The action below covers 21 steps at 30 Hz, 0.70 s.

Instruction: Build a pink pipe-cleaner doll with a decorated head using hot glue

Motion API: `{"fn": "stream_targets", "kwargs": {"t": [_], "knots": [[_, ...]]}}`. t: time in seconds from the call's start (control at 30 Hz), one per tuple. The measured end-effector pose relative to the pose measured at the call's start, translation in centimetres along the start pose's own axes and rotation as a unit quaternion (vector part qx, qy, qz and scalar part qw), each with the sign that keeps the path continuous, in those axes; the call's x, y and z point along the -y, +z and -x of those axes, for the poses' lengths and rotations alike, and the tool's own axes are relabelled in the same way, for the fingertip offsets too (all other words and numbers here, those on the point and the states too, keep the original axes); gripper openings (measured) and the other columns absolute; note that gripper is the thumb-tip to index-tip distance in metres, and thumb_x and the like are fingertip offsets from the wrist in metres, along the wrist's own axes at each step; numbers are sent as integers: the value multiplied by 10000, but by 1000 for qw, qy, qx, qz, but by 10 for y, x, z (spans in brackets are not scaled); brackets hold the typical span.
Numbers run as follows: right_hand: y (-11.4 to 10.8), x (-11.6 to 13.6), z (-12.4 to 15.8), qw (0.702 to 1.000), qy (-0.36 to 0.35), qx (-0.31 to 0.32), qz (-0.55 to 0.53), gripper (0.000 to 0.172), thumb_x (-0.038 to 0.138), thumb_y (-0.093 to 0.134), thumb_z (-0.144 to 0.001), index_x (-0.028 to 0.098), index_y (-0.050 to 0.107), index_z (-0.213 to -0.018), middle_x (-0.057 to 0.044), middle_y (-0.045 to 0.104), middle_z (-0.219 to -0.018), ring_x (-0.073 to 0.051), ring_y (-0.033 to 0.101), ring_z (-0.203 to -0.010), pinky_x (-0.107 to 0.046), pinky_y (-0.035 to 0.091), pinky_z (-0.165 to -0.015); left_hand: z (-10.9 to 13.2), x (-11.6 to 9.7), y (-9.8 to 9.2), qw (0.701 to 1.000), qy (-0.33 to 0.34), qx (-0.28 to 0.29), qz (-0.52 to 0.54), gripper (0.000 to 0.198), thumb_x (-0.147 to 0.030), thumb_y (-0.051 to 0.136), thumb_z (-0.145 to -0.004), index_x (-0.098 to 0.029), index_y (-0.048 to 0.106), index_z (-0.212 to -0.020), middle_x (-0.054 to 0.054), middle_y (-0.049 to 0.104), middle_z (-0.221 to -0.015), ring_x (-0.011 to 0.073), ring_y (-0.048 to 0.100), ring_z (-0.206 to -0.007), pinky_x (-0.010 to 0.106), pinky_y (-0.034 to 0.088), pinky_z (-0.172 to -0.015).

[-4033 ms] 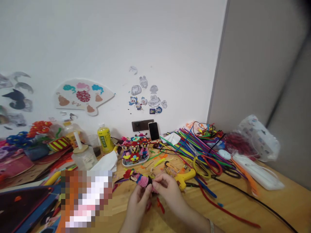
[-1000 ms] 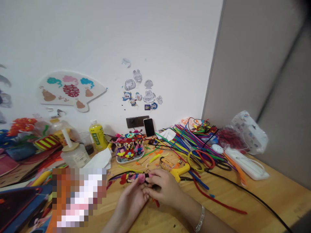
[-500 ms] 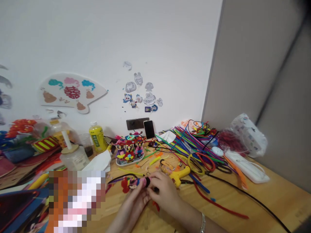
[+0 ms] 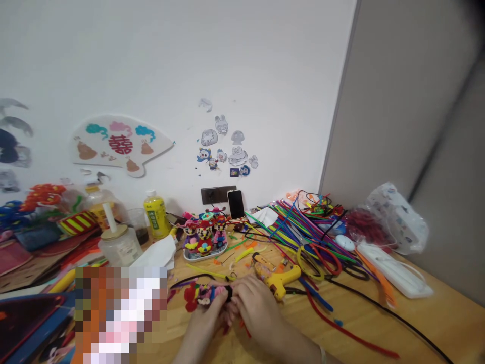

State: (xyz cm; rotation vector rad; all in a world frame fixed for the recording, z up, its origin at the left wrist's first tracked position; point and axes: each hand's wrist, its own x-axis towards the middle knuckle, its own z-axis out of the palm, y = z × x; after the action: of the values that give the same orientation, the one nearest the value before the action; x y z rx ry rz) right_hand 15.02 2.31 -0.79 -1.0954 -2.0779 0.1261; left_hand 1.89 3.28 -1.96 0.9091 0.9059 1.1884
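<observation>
The left hand (image 4: 202,328) and the right hand (image 4: 257,313) meet low in the view, both curled almost closed around a small pipe-cleaner doll (image 4: 206,296). The doll lies sideways between them, its red, puffy end pointing toward 9 o'clock. The right hand's fingers (image 4: 242,298) press around a black band (image 4: 229,293) at the doll's other end. The left hand's grip is partly hidden behind the doll.

Taking the hands as the center of the clock, a yellow glue gun (image 4: 278,280) lies just beside the right hand at 1 o'clock. At 12 o'clock, a white tray (image 4: 204,257) carries a cluster of similar dolls, with an upright phone (image 4: 236,205) beyond it against the wall. A heap of colored pipe cleaners (image 4: 303,222) spreads across the wooden table (image 4: 417,303) at 2 o'clock, and a long red pipe cleaner (image 4: 348,336) runs toward 3 o'clock. A crumpled tissue (image 4: 157,253) and a lidded jar (image 4: 120,246) sit at 10 o'clock, near a yellow bottle (image 4: 156,215).
</observation>
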Motion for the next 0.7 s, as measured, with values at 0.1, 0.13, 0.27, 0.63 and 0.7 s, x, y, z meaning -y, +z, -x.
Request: {"fn": "stream_targets", "kwargs": {"t": [0.1,0.13,0.27,0.63,0.7], "knots": [[-3,2,0,999,14,-13,-27,138,87,426,-827,184,518,-793,-47,593,-809,-187,518,-787,-330,384,-757,2,-2,4,1000,-2,11,11,319,-419,672,-619,-119,627,-519,39,615,-421,106,493,-341,192,327,-335],[-3,3,0,999,24,-18,-39,134,92,425,-826,185,510,-778,-46,586,-803,-186,515,-784,-333,383,-756,3,-4,5,1000,-7,14,16,318,-424,677,-612,-121,627,-531,35,616,-421,101,489,-339,189,325,-337],[-4,5,0,989,94,-42,-109,126,94,428,-805,184,492,-745,-33,555,-769,-174,504,-754,-296,393,-685,7,-12,13,998,-36,19,37,344,-457,704,-576,-125,618,-550,19,609,-429,81,486,-361,169,324,-359],[0,3,-6,922,198,-89,-321,78,128,514,-722,189,526,-769,-6,559,-768,-157,547,-754,-274,437,-696,-4,-4,4,995,24,30,-91,398,-471,761,-475,-118,579,-478,-15,546,-363,74,426,-301,183,311,-314],[-4,5,-6,929,195,-94,-299,82,147,527,-730,184,556,-798,-16,583,-783,-167,556,-769,-281,435,-706,-1,-5,6,995,41,18,-89,370,-453,754,-502,-128,578,-508,-23,563,-398,76,438,-329,182,323,-329]]}}
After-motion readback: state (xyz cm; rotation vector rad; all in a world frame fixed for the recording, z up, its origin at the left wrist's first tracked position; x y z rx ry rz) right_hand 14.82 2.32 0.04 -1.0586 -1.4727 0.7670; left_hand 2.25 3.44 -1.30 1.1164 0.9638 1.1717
